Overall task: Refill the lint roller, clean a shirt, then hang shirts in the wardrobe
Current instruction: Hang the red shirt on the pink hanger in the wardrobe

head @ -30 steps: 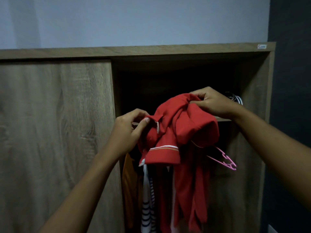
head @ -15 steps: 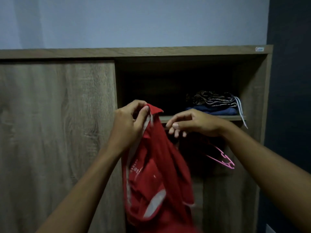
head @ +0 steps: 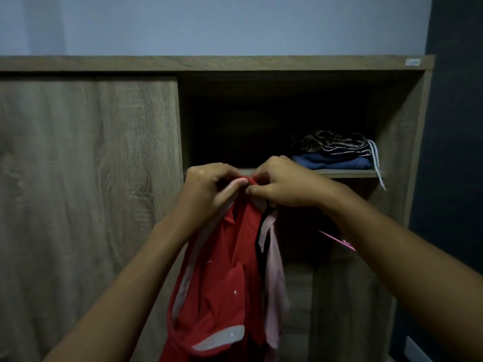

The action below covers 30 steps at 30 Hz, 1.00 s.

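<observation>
Bedroom: wardrobe (head: 88, 178), folded clothes (head: 337, 152).

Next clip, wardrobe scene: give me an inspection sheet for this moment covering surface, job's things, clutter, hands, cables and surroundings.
Surface: wood-grain wardrobe, right bay open; inner wooden shelf at hand height.
Job's things: red polo shirt with pale trim, pinched at its top edge and dangling in front of the open bay; pink plastic hanger partly hidden behind the right forearm.
Clutter: folded dark patterned and blue clothes on the shelf, a white cord trailing over its edge; pale pink garment hanging beside the shirt.
Hands: left hand and right hand both grip the shirt's top, close together.
Cables: nothing seen.
Surroundings: closed wooden wardrobe door on the left, pale wall above, dark wall on the right.
</observation>
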Each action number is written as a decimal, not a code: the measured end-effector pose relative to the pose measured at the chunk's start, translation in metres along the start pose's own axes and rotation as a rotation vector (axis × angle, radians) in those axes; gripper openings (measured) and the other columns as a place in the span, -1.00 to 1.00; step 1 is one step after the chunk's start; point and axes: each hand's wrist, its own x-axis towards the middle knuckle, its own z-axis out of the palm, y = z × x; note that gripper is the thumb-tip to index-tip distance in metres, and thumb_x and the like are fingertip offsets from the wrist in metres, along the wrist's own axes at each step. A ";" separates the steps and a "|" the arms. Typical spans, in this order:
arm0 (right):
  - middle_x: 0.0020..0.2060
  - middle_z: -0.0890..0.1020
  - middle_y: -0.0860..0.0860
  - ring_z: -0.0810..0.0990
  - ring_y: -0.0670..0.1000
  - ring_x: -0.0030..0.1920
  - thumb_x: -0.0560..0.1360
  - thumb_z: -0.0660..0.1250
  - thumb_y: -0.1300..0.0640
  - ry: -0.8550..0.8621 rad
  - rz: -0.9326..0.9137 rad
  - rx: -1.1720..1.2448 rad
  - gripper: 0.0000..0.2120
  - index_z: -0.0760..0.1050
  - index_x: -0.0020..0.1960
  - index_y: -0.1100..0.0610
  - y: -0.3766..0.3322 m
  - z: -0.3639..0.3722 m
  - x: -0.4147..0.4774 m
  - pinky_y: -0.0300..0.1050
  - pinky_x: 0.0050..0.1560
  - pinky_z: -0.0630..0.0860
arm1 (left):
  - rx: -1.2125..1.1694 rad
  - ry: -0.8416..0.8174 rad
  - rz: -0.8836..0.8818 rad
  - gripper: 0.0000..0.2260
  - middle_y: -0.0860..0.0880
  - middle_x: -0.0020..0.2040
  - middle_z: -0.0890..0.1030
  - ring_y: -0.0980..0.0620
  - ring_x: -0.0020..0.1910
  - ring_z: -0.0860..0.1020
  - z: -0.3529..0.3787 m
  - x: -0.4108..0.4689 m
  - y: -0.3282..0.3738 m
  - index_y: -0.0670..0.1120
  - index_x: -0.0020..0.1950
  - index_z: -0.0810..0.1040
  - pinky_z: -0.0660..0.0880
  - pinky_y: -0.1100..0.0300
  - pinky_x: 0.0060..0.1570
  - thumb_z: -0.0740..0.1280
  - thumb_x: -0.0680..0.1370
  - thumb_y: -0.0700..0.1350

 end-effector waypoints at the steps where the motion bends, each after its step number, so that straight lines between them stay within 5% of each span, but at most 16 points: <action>1: -0.52 0.57 -0.01 0.59 -0.07 -0.49 0.52 0.36 0.00 0.022 0.011 -0.013 -0.64 0.50 -0.43 0.04 -0.001 -0.002 0.001 -0.14 -0.47 0.46 | 0.001 0.004 -0.006 -0.82 -0.02 -0.16 0.72 0.09 -0.21 0.66 0.000 -0.002 0.000 -0.16 -0.04 0.72 0.55 0.21 -0.21 0.45 0.52 -0.05; 6: -0.64 0.48 -0.06 0.46 -0.14 -0.60 0.46 0.35 0.16 0.216 0.129 0.133 -0.64 0.49 -0.51 0.10 0.001 -0.026 -0.001 -0.23 -0.54 0.35 | 0.073 -0.058 -0.123 -0.84 -0.01 -0.16 0.67 -0.03 -0.22 0.62 0.006 -0.031 -0.009 -0.10 0.02 0.64 0.44 0.17 -0.25 0.44 0.51 -0.05; 11: -0.61 0.50 0.02 0.45 -0.08 -0.62 0.43 0.39 0.14 0.373 0.281 0.206 -0.73 0.60 -0.40 0.25 0.028 -0.042 -0.009 -0.24 -0.56 0.33 | 0.314 -0.260 -0.461 -0.86 -0.08 -0.16 0.68 -0.18 -0.13 0.65 0.011 -0.073 -0.038 -0.04 0.02 0.60 0.48 0.07 -0.23 0.34 0.48 -0.16; 15: -0.46 0.56 0.26 0.49 0.00 -0.49 0.40 0.39 0.09 0.429 0.372 0.162 -0.73 0.61 -0.30 0.31 0.058 -0.047 -0.024 -0.17 -0.49 0.35 | 0.067 -0.121 -0.682 -0.82 -0.07 -0.20 0.70 -0.08 -0.19 0.65 0.005 -0.077 -0.052 -0.11 -0.04 0.68 0.53 0.07 -0.13 0.32 0.47 -0.27; 18: -0.54 0.57 0.08 0.52 -0.02 -0.51 0.49 0.35 0.07 0.275 0.452 0.030 -0.68 0.59 -0.40 0.18 0.071 -0.039 -0.032 -0.31 -0.60 0.30 | -0.425 0.002 -0.980 -0.77 -0.10 -0.26 0.64 -0.02 -0.26 0.55 0.011 -0.059 -0.040 -0.15 -0.09 0.67 0.47 0.11 -0.24 0.23 0.57 -0.34; 20: -0.40 0.66 0.01 0.60 -0.03 -0.37 0.53 0.32 0.03 0.100 0.478 -0.067 -0.73 0.61 -0.33 0.04 0.072 -0.029 -0.034 -0.33 -0.48 0.39 | -0.587 0.040 -1.076 -0.74 -0.10 -0.28 0.61 0.01 -0.28 0.53 0.020 -0.044 -0.024 -0.16 -0.11 0.65 0.43 0.18 -0.30 0.17 0.59 -0.30; 22: -0.08 0.70 -0.05 0.64 -0.04 -0.09 0.51 0.36 -0.01 -0.022 0.455 -0.078 -0.86 0.66 0.02 -0.06 0.067 -0.013 -0.034 -0.20 -0.11 0.57 | -0.576 0.009 -1.072 -0.74 -0.13 -0.24 0.61 0.01 -0.26 0.53 0.029 -0.031 -0.011 -0.21 -0.06 0.64 0.43 0.16 -0.26 0.15 0.61 -0.24; 25: 0.25 0.59 -0.08 0.60 -0.05 0.15 0.41 0.47 -0.13 -0.174 0.357 0.026 -0.37 0.39 0.45 -0.14 0.049 0.020 -0.031 -0.05 0.20 0.56 | -0.521 -0.084 -0.997 -0.71 -0.04 -0.30 0.65 0.03 -0.28 0.58 0.044 -0.020 0.001 -0.12 -0.16 0.65 0.47 0.15 -0.23 0.16 0.61 -0.17; 27: 0.22 0.60 -0.11 0.61 -0.11 0.12 0.36 0.51 -0.17 -0.192 0.241 0.078 -0.32 0.39 0.43 -0.14 0.033 0.043 -0.029 -0.16 0.13 0.56 | -0.512 -0.120 -0.960 -0.72 -0.05 -0.29 0.67 0.01 -0.25 0.60 0.051 -0.018 0.004 -0.08 -0.22 0.63 0.49 0.10 -0.18 0.18 0.59 -0.13; 30: -0.08 0.70 -0.10 0.65 -0.18 -0.13 0.39 0.53 -0.10 -0.129 0.180 0.155 -0.68 0.60 0.09 -0.05 0.028 0.066 -0.027 -0.25 -0.12 0.57 | -0.428 -0.131 -0.907 -0.75 -0.03 -0.26 0.68 0.04 -0.23 0.62 0.050 -0.018 0.001 -0.07 -0.19 0.63 0.52 0.10 -0.16 0.21 0.58 -0.10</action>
